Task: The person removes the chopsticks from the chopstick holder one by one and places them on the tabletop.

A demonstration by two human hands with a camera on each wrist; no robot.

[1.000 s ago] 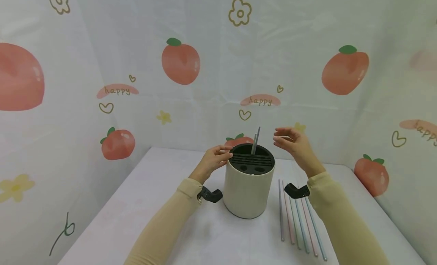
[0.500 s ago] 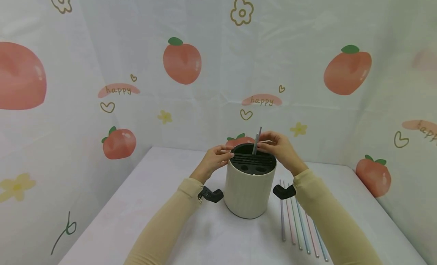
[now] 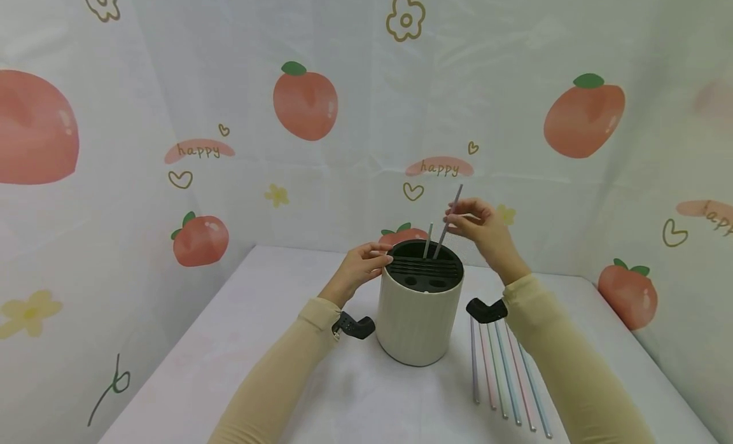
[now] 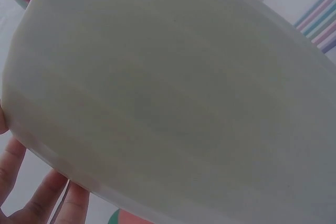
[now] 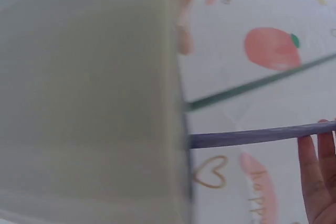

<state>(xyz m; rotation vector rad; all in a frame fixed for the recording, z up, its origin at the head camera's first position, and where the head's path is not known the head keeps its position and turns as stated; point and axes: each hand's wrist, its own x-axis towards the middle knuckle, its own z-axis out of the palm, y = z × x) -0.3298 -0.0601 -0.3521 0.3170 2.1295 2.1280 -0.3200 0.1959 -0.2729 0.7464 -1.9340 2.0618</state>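
A cream utensil holder (image 3: 420, 323) with a black slotted top stands upright on the table. My left hand (image 3: 357, 266) holds it at the left rim; in the left wrist view its fingers (image 4: 44, 195) lie along the holder's edge. Above the back opening, my right hand (image 3: 487, 228) pinches a thin purple chopstick (image 3: 441, 240), which leans to the right with its lower end at the opening. A green chopstick (image 3: 428, 240) stands in the same opening, to the left of the purple one. The lower ends of both are hidden by the holder wall.
Several pastel chopsticks (image 3: 511, 380) lie side by side on the white table (image 3: 355, 399), right of the holder and partly beneath the right forearm. A white curtain (image 3: 366, 100) printed with peaches and flowers hangs behind and at both sides.
My right hand came in from the right to the chopsticks in the holder, then drew the purple one up and rightward, apart from the green one. The left hand stayed at the rim.
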